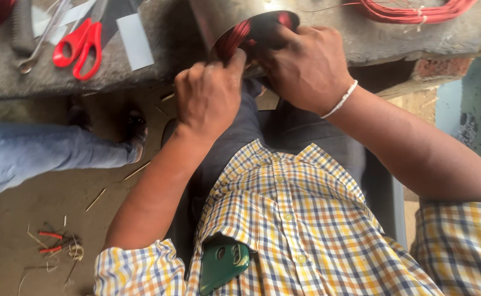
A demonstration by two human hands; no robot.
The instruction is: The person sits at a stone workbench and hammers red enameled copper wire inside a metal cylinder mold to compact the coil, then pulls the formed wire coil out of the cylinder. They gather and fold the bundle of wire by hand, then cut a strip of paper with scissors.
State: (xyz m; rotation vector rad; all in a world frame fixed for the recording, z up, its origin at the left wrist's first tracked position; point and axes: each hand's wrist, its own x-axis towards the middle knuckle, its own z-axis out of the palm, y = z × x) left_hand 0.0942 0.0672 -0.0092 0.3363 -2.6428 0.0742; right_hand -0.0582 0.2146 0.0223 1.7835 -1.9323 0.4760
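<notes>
A metal cylinder, a motor stator [213,19], lies on the worn bench with red wire windings [235,38] showing at its open end. My left hand [207,98] grips the lower rim of that opening, fingers pressed on the red wire. My right hand [306,68], with a white band on its wrist, covers the right side of the opening, fingers tucked inside among the windings. The inside of the stator is mostly hidden by both hands.
Red-handled scissors [78,46], a metal tool [37,44] and a white card [135,41] lie on the bench [10,82] at left. A coil of red wire [416,11] sits top right. Another person's jeans-clad leg [43,153] stretches below the bench. Wire scraps [51,244] litter the floor.
</notes>
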